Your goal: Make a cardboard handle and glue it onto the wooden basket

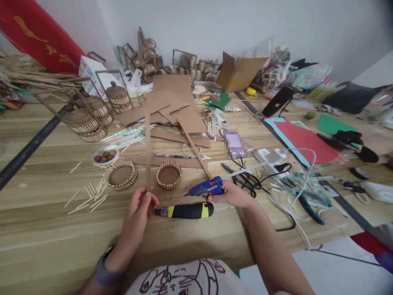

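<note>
1 wooden surface (46, 229) lies beneath the person's 2 hands, the left hand (139, 213) and the right hand (225, 193). Well beyond the left hand, out to its left, stand 3 lidded buckets (86, 125) with frame handles. Nearer are 2 round stick-walled baskets: the larger basket (121, 187) ahead and left of the left hand, the smaller basket (168, 186) ahead of the gap between the hands. 1 blue glue gun (208, 187) is gripped in the right hand. 1 yellow-and-black utility knife (184, 210) lies between the hands, its blade end just beside the left hand. 1 cardboard strip (147, 151) is pinched in the left hand. More than 8 pale sticks (98, 204), overlapping too much for an exact count, lie left of the left hand.

The glue gun's nozzle points leftward, toward the left hand's side; its long axis runs crosswise before the body. The strip's long axis runs away from the body, mostly beyond the left hand.
</note>
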Available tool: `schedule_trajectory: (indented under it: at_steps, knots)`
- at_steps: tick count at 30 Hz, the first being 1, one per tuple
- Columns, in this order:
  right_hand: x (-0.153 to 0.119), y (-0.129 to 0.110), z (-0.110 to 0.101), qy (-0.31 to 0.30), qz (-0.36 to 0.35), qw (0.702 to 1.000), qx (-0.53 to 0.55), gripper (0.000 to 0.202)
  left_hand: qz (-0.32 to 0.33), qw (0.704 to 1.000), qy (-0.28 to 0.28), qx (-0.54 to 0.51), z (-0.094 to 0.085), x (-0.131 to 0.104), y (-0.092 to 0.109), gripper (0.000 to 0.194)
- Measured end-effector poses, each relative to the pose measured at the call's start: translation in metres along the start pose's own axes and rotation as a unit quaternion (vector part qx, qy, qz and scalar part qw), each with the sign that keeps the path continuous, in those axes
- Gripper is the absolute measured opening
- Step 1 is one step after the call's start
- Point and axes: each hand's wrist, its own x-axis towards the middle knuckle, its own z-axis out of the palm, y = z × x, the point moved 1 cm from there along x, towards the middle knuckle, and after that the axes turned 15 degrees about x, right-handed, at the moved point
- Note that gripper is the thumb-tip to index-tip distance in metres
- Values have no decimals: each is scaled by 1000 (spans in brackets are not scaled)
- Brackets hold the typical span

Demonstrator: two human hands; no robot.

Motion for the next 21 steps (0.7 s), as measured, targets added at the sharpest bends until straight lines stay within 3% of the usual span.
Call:
schedule_trajectory:
  at_steps: [6,9,11,14,17,21]
  knots:
    - [1,2,0,-7,-11,1000,-3,45,-39,998,15,-53,2,4,-5,55]
    - [0,0,0,-5,-9,1000,-2,45,-15,999,43,7,-1,3,-9,58]
    - [0,0,0,-3,-13,1000,3,46,69,988,92,107,-5,1,-8,51]
    - [0,2,0,4,1,1000,11,49,251,919,156,261,-6,-5,-3,43]
    - [1,3,-1,3,14,1000,15,50,371,852,137,342,-2,-10,3,41]
    - [1,1,0,-5,-2,1000,14,47,430,815,95,377,0,-12,13,39]
